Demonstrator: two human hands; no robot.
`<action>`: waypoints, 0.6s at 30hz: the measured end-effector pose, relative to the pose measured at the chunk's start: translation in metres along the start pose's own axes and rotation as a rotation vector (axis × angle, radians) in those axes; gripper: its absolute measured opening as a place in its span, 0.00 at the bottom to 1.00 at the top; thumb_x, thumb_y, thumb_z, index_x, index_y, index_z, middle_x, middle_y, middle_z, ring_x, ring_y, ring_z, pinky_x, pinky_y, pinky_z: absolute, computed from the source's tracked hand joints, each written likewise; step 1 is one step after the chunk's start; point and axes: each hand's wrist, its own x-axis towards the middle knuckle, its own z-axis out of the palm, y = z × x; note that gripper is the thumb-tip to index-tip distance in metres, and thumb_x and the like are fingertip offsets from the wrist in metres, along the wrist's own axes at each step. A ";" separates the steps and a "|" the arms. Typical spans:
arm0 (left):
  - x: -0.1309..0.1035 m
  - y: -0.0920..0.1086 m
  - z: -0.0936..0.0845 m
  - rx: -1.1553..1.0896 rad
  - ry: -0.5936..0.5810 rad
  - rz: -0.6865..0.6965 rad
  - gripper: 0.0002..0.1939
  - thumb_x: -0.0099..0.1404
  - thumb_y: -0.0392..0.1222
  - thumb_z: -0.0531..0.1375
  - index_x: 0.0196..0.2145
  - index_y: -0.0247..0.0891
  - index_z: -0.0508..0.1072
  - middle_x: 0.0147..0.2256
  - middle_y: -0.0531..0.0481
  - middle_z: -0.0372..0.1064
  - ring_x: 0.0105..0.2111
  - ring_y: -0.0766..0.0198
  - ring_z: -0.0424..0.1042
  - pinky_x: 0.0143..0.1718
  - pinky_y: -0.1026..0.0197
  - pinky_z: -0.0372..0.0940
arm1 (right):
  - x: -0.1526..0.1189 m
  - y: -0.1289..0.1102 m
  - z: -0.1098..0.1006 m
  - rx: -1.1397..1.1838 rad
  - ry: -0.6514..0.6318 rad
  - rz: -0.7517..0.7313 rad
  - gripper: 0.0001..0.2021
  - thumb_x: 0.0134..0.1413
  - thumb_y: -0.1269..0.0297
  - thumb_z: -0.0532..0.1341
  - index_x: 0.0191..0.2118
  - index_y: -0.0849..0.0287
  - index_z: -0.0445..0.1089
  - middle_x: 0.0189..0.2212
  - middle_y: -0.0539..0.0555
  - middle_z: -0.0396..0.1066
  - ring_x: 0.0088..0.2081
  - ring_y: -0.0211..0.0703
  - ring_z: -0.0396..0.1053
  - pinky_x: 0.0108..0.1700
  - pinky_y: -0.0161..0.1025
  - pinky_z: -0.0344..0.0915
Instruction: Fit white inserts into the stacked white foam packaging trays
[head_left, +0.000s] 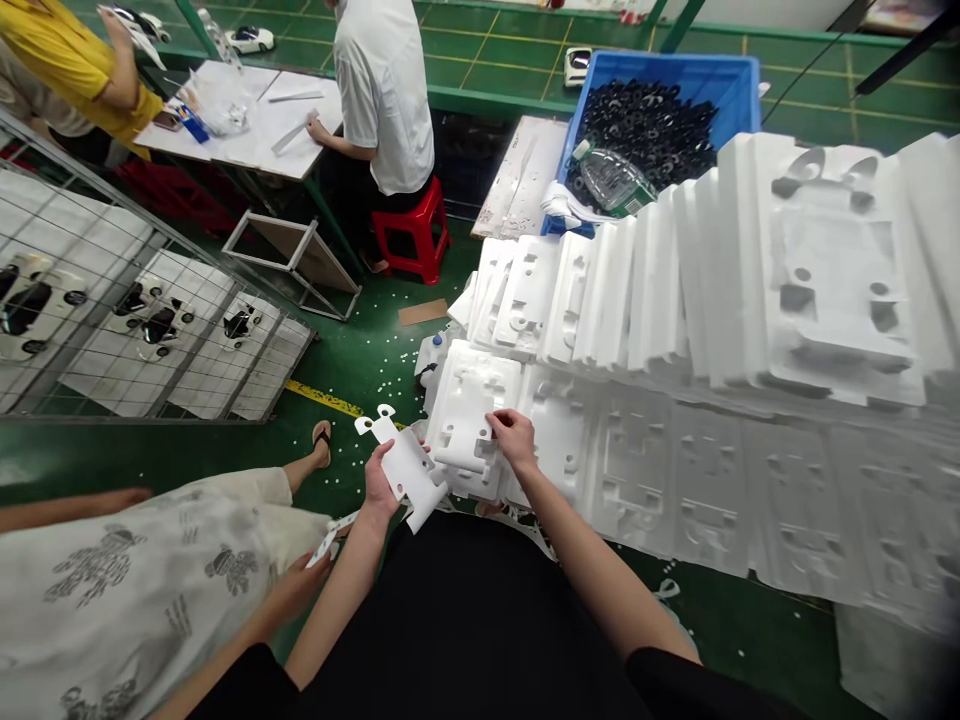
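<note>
1. Progress looks partway, as far as I can judge: 1 white sheet is laid on a tray, while another is loose in the hand.
2. Laid sheet (463,428) sits on the front tray (484,360), roughly lined up, but its near edge curls up, so I'd call that 1 not fully settled.
3. Right hand (516,440) is at the laid sheet's right side, grip nearly shut with thumb and fingertips close together. Can't tell if it's pinching the sheet or pressing on it.
4. Left hand (381,482) has its grip closed on the loose sheet (407,466), thumb on top. That 1 is off to the left of the front tray, tilted, not laid in anything.
5. Big tray stack (701,285) runs off to the right, with a top sheet (844,245) visible at that end. Can't tell how many of the others have sheets.
</note>
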 end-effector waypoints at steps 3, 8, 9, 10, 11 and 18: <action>-0.002 0.000 0.002 0.022 0.006 -0.018 0.23 0.64 0.50 0.58 0.54 0.38 0.72 0.40 0.39 0.81 0.46 0.40 0.78 0.44 0.45 0.72 | -0.001 0.005 0.000 -0.069 0.025 -0.013 0.15 0.48 0.48 0.65 0.28 0.57 0.75 0.23 0.52 0.75 0.25 0.44 0.70 0.35 0.42 0.67; -0.003 0.000 0.008 0.016 0.028 -0.062 0.20 0.67 0.45 0.53 0.52 0.36 0.73 0.40 0.41 0.81 0.49 0.41 0.77 0.44 0.47 0.72 | -0.004 0.010 -0.007 -0.099 0.060 -0.014 0.16 0.47 0.48 0.65 0.28 0.57 0.75 0.24 0.54 0.76 0.25 0.45 0.70 0.34 0.42 0.66; -0.002 0.000 0.009 0.011 0.039 -0.064 0.20 0.67 0.44 0.51 0.52 0.35 0.73 0.40 0.42 0.81 0.49 0.42 0.77 0.45 0.46 0.72 | -0.004 0.011 -0.008 -0.105 0.061 -0.010 0.15 0.47 0.48 0.65 0.28 0.57 0.75 0.24 0.54 0.76 0.25 0.45 0.70 0.34 0.42 0.66; -0.002 0.000 0.010 0.005 0.049 -0.062 0.20 0.68 0.44 0.50 0.52 0.35 0.73 0.40 0.42 0.82 0.49 0.42 0.77 0.46 0.45 0.72 | -0.004 0.012 -0.009 -0.113 0.063 -0.006 0.15 0.47 0.48 0.65 0.28 0.57 0.75 0.24 0.54 0.76 0.26 0.45 0.70 0.34 0.42 0.66; -0.001 0.000 0.010 0.001 0.055 -0.058 0.21 0.68 0.43 0.50 0.52 0.34 0.74 0.39 0.42 0.81 0.49 0.42 0.77 0.46 0.44 0.71 | -0.003 0.013 -0.010 -0.123 0.065 0.000 0.15 0.47 0.49 0.64 0.28 0.57 0.75 0.24 0.54 0.76 0.26 0.46 0.70 0.34 0.42 0.66; 0.002 -0.002 0.002 -0.006 -0.003 -0.044 0.24 0.65 0.46 0.56 0.56 0.34 0.71 0.43 0.38 0.81 0.49 0.41 0.78 0.47 0.44 0.71 | -0.001 0.018 -0.008 -0.166 0.082 0.009 0.14 0.48 0.50 0.63 0.29 0.57 0.74 0.26 0.53 0.77 0.28 0.46 0.71 0.36 0.41 0.66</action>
